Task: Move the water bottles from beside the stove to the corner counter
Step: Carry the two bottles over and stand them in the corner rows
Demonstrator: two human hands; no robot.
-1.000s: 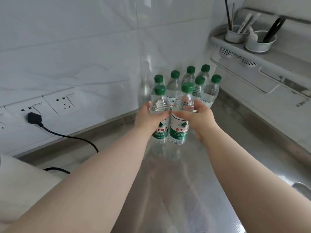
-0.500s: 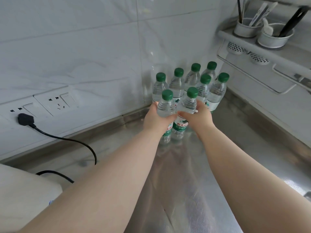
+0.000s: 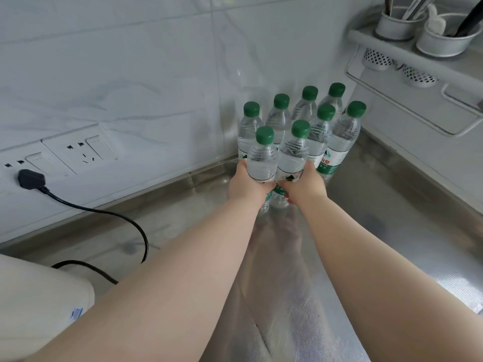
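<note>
Several clear water bottles with green caps (image 3: 339, 137) stand packed in the corner of the steel counter (image 3: 366, 205). Two more stand side by side just in front of that group. My left hand (image 3: 244, 185) is wrapped around the left front bottle (image 3: 262, 159). My right hand (image 3: 307, 188) grips the right front bottle (image 3: 294, 152). Both bottles are upright, their bases on or just above the counter; the hands hide their lower labels.
A black plug and cord (image 3: 78, 205) run from the wall sockets (image 3: 78, 150) down to a cream appliance (image 3: 34, 304) at the lower left. A white wall rack (image 3: 407, 56) with utensil cups (image 3: 444, 40) hangs at the upper right, above the counter.
Both hands have carried their two bottles forward and down toward the corner group, from raised above the counter to counter level right against the other bottles.
</note>
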